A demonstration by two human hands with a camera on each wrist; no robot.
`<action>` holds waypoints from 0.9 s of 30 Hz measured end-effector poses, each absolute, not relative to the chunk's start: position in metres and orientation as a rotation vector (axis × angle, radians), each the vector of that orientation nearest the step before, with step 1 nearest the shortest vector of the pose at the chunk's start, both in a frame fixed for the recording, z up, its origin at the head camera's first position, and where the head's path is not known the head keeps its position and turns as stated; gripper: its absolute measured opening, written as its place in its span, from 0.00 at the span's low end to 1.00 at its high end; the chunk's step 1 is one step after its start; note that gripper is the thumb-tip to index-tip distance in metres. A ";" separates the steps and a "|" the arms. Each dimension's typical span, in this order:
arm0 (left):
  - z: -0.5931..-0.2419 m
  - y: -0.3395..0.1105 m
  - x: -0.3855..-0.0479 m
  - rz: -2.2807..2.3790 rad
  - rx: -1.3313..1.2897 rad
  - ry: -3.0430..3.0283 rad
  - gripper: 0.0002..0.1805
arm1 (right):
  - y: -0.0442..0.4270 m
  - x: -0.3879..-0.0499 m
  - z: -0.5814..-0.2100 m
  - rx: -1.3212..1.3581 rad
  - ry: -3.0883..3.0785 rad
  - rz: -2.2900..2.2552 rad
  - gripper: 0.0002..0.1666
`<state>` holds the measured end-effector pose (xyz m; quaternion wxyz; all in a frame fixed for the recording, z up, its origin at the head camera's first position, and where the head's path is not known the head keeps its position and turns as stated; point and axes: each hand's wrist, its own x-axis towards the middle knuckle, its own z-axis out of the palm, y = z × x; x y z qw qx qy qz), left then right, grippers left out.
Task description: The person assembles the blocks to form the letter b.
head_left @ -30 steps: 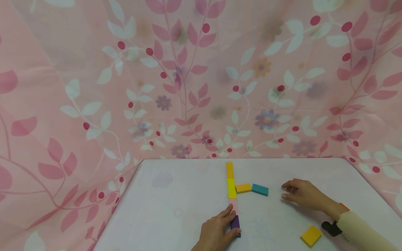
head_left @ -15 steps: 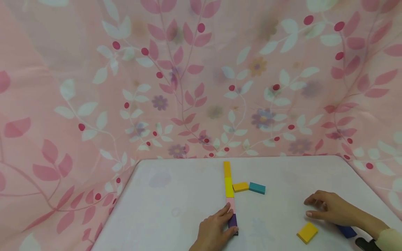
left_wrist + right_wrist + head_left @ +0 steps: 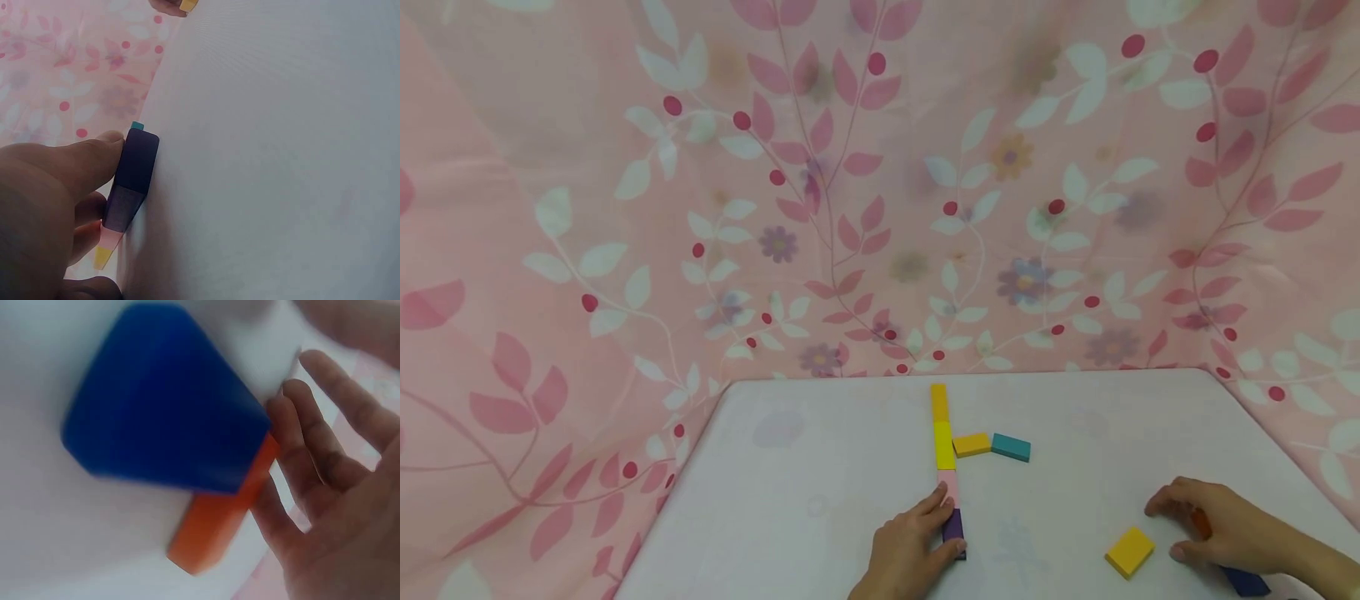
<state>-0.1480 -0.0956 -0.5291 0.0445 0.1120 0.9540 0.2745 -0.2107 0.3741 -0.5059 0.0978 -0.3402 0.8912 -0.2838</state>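
My left hand [image 3: 904,546] holds the dark purple block [image 3: 952,527] at the near end of a straight row, thumb at its near end and fingers along its left side. Ahead of it in the row lie a pink block [image 3: 949,487], a yellow block [image 3: 944,446] and an orange-yellow block [image 3: 940,402]. My right hand [image 3: 1232,525] hovers with loosely bent fingers over a blue block [image 3: 162,406] and an orange block [image 3: 209,531]. In the right wrist view its fingers lie beside these two blocks; whether they touch the orange one I cannot tell.
An amber block [image 3: 973,445] sticks out sideways from the row, and a teal block [image 3: 1011,447] continues from it. A yellow block [image 3: 1130,552] lies left of my right hand. The white table [image 3: 775,483] ends at a pink floral cloth [image 3: 850,208].
My right hand has moved right and toward me, from beside the teal block to over the blue and orange blocks. My left hand stays at the purple block. The head view has shifted slightly.
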 end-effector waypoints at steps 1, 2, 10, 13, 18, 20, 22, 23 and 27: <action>-0.529 -0.096 -0.148 0.839 0.339 2.913 0.34 | 0.374 -0.210 -0.507 -1.017 2.645 -0.844 0.19; -0.529 -0.096 -0.148 0.838 0.337 2.912 0.34 | 0.373 -0.210 -0.509 -1.031 2.658 -0.848 0.18; -0.529 -0.095 -0.149 0.863 0.330 2.894 0.34 | 0.368 -0.206 -0.515 -1.076 2.703 -0.925 0.17; -0.528 -0.095 -0.149 0.858 0.339 2.907 0.34 | 0.363 -0.204 -0.518 -1.136 2.705 -0.991 0.21; -0.528 -0.095 -0.149 0.856 0.336 2.905 0.35 | 0.353 -0.196 -0.521 -1.170 2.735 -1.027 0.33; -0.529 -0.095 -0.149 0.860 0.331 2.899 0.35 | 0.349 -0.194 -0.522 -1.174 2.708 -1.034 0.36; -0.529 -0.095 -0.149 0.867 0.324 2.892 0.35 | 0.346 -0.192 -0.521 -1.155 2.637 -1.056 0.33; -0.529 -0.095 -0.149 0.868 0.321 2.890 0.35 | 0.344 -0.191 -0.521 -1.178 2.607 -1.078 0.32; -0.530 -0.095 -0.148 0.864 0.320 2.891 0.34 | 0.336 -0.190 -0.524 -1.251 2.584 -1.109 0.24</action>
